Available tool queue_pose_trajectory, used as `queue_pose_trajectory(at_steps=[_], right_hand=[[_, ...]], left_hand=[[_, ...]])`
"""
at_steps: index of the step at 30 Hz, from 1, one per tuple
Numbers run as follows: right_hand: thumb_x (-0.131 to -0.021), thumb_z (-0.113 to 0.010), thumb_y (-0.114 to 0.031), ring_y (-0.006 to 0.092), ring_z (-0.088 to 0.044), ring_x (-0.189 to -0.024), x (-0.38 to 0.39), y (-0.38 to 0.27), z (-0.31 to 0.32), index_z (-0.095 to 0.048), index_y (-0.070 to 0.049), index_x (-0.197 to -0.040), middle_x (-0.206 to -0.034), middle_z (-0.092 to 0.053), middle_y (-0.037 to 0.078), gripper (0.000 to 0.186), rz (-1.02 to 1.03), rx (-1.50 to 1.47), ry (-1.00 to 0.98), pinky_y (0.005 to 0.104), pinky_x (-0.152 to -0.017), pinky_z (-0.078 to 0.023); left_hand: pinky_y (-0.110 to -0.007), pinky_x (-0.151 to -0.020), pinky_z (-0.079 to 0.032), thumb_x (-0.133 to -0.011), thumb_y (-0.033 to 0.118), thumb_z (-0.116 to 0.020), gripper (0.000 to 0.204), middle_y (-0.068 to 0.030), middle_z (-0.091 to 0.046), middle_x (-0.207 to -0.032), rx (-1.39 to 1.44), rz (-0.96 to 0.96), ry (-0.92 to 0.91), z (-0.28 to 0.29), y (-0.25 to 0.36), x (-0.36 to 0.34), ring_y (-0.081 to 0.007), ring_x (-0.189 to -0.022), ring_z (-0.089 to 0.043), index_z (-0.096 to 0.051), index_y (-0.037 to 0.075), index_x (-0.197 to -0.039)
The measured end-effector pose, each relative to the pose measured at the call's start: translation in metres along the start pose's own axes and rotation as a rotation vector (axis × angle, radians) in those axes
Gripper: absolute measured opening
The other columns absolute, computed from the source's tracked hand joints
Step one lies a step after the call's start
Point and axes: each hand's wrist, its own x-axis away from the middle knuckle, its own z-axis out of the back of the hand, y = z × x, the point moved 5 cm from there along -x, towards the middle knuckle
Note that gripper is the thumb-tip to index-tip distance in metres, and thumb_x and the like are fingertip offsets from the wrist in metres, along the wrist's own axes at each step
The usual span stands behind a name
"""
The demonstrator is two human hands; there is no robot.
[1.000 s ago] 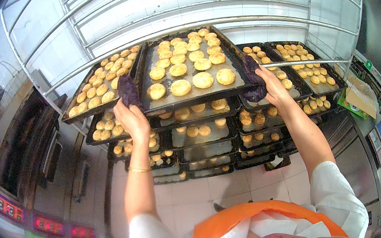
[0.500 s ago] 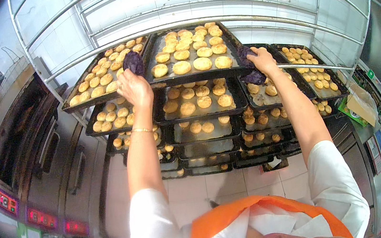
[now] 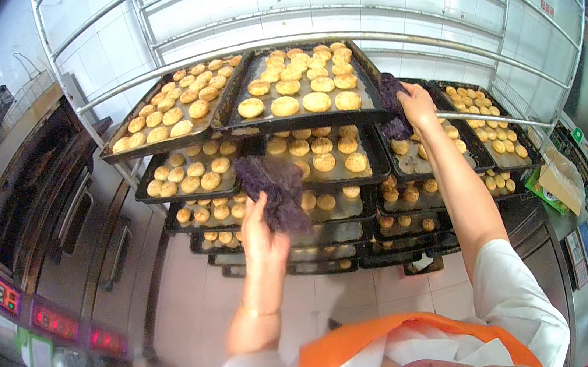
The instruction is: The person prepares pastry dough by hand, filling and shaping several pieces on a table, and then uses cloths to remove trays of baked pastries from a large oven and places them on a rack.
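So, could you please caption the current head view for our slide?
Left hand and right hand hold cloths before racked trays of pastries.

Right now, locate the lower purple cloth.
In the head view, the lower purple cloth is left of centre, in the left hand, below the top row's second-from-left tray.

L hand (image 3: pixel 262 238) w/ purple cloth (image 3: pixel 273 192) now off top ctr tray (image 3: pixel 315 120), down lower.

Dark ovens (image 3: pixel 97 231) line the left, with red displays (image 3: pixel 55 321) (lit, slightly blurred) nearer. A white tiled wall (image 3: pixel 233 2) stands far; a green-and-tan carton (image 3: pixel 560 182) sits right.
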Motion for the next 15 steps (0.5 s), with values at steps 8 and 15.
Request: queue_pose_trajectory(at_steps=[8, 15], right_hand=[[-0.084, -0.061, -0.018, 0.0256, -0.066, -0.094, -0.003, -0.024, -0.003, -0.067, -0.001, -0.112, -0.103, -0.071, 0.016, 0.034, -0.108, -0.018, -0.058, 0.0347, -0.086, -0.048], [-0.099, -0.048, -0.014, 0.0255, -0.062, -0.105, 0.058, 0.017, 0.032, -0.059, -0.001, -0.12, -0.116, -0.064, 0.01, 0.027, -0.444, -1.501, 0.144, 0.0369, -0.093, -0.05]], left_hand=[[-0.049, -0.106, -0.04, -0.093, 0.021, -0.045, 0.043, -0.0135, -0.052, -0.136, 0.028, 0.194, 0.014, 0.03, -0.057, 0.021, -0.0315, -0.123, -0.05, -0.05, 0.007, -0.133], [-0.052, -0.11, -0.035, -0.097, 0.037, -0.04, 0.052, -0.0159, -0.05, -0.139, 0.14, 0.121, -0.047, 0.036, -0.043, 0.054, -0.0348, -0.126, -0.048, -0.05, 0.004, -0.136]])
